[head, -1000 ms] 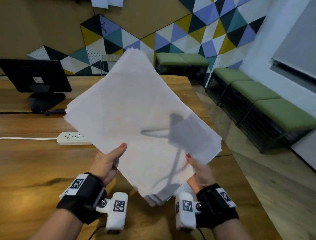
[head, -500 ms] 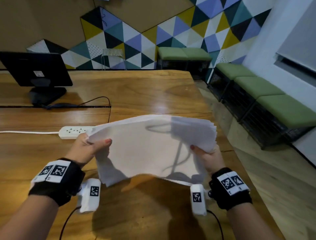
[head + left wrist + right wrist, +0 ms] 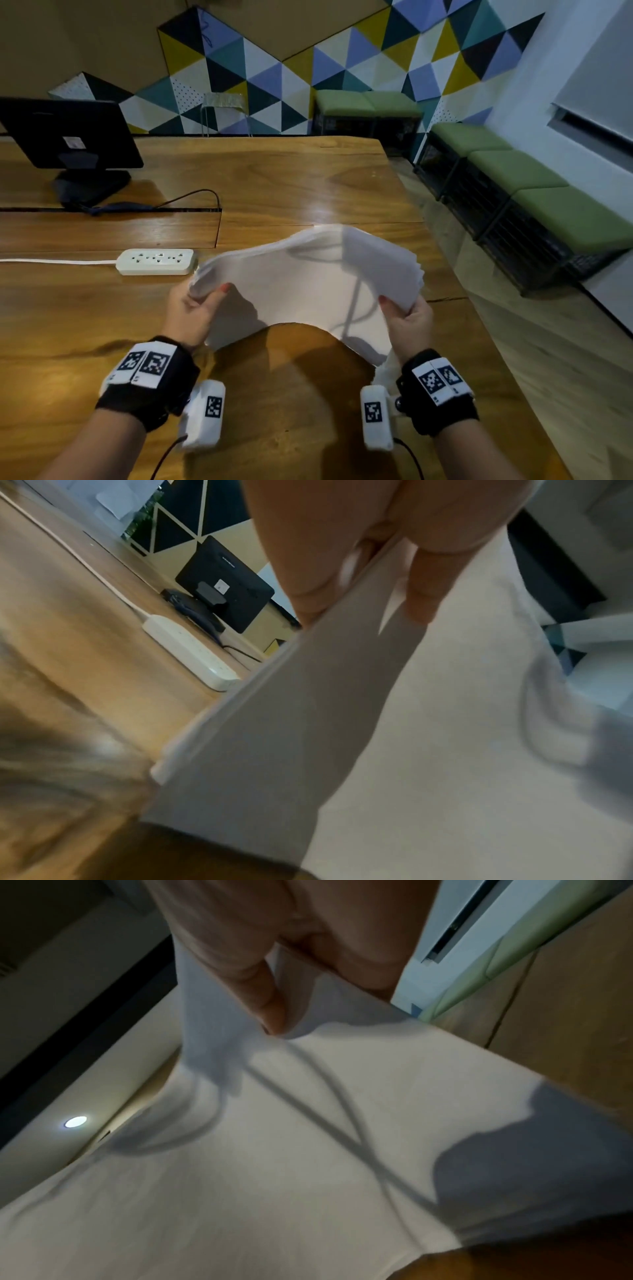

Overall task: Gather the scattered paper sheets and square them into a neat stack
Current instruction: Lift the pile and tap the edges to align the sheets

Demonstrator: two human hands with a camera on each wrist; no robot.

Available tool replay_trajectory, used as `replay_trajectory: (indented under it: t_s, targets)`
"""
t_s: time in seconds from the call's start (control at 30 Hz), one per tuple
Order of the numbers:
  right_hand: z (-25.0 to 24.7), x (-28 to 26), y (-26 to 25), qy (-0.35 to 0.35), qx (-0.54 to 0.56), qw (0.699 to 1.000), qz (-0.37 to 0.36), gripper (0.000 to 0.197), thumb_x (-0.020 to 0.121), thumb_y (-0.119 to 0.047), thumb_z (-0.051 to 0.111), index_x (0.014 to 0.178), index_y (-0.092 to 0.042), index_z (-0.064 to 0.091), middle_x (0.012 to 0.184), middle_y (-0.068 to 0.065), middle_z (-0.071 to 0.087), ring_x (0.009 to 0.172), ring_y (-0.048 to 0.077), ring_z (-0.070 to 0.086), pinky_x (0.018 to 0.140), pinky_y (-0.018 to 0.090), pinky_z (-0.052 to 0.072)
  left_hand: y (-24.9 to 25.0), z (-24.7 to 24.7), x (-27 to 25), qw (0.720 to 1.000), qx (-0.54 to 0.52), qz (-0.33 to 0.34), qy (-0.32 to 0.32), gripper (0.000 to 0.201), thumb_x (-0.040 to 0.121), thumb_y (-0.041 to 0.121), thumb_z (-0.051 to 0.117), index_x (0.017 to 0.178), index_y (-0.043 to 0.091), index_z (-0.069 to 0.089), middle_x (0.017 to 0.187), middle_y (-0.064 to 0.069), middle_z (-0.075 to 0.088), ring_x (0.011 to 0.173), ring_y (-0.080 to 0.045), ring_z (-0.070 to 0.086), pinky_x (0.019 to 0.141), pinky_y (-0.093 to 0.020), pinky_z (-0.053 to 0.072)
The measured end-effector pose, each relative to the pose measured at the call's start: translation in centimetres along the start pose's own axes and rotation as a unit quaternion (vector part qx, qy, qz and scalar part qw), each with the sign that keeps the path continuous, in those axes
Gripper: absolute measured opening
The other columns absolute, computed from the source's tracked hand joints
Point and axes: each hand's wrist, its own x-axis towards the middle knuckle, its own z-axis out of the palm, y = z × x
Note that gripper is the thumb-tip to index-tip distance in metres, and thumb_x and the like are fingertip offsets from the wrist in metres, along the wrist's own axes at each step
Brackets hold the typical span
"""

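Observation:
A stack of white paper sheets (image 3: 308,284) hangs in the air above the wooden table (image 3: 291,178), bowed upward in the middle. My left hand (image 3: 195,308) pinches its left edge, thumb on top. My right hand (image 3: 407,318) pinches the right edge, where the sheet edges fan out unevenly. The left wrist view shows the thumb and fingers (image 3: 318,569) clamped on the paper stack (image 3: 411,750). The right wrist view shows the thumb (image 3: 253,982) pressing the top sheet (image 3: 308,1164), with cable shadows across it.
A white power strip (image 3: 156,262) with its cord lies left of the paper. A black monitor (image 3: 68,133) stands at the back left. The table's right edge drops to the floor beside green benches (image 3: 534,192).
The stack came down from upright in front of my view to nearly flat, low over the table. Both hands shifted to its side edges, and the sheets now arch upward.

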Motion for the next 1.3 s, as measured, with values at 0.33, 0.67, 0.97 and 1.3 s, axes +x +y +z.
replay_trajectory:
  t_s: [0.33,0.67,0.97,1.3]
  targets:
    - [0.3,-0.6,-1.9,-0.010,0.017,0.999,-0.033,0.071,0.072,-0.038,0.067,0.132,-0.017,0.036,0.129,0.004,0.047,0.117,0.017,0.047,0.085,0.016,0.043,0.0,-0.8,-0.5,0.997,-0.071,0.004,0.040,0.047,0.072,0.019,0.073,0.109,0.035,0.049,0.099,0.006,0.055,0.085,-0.005,0.058,0.068,-0.020,0.055]
    - [1.4,1.1,-4.9,0.146,0.104,0.983,-0.034,0.044,0.087,-0.035,0.055,0.119,-0.004,0.049,0.097,0.002,0.052,0.078,-0.003,0.045,0.053,-0.007,0.033,1.9,0.2,2.2,0.974,-0.135,-0.049,0.174,0.009,0.089,0.035,0.049,0.090,0.027,0.055,0.097,0.015,0.056,0.092,0.001,0.051,0.085,-0.023,0.038]
    - [1.7,1.7,-5.9,0.151,0.095,0.981,0.077,0.030,0.082,-0.029,0.060,0.106,-0.011,0.059,0.097,-0.001,0.058,0.077,0.002,0.048,0.058,0.020,0.032,2.2,0.0,2.6,0.971,-0.126,-0.063,0.193,0.013,0.090,0.021,0.045,0.085,0.025,0.057,0.080,0.017,0.064,0.095,-0.010,0.051,0.087,-0.028,0.039]
    - [2.3,1.3,-6.6,0.156,0.121,0.979,0.053,0.033,0.086,-0.034,0.057,0.108,-0.010,0.053,0.090,-0.007,0.052,0.078,-0.005,0.045,0.061,0.013,0.030,1.6,0.2,2.3,0.983,-0.082,-0.033,0.163,0.021,0.081,0.029,0.062,0.101,0.023,0.057,0.100,0.002,0.060,0.099,-0.017,0.050,0.081,-0.032,0.042]
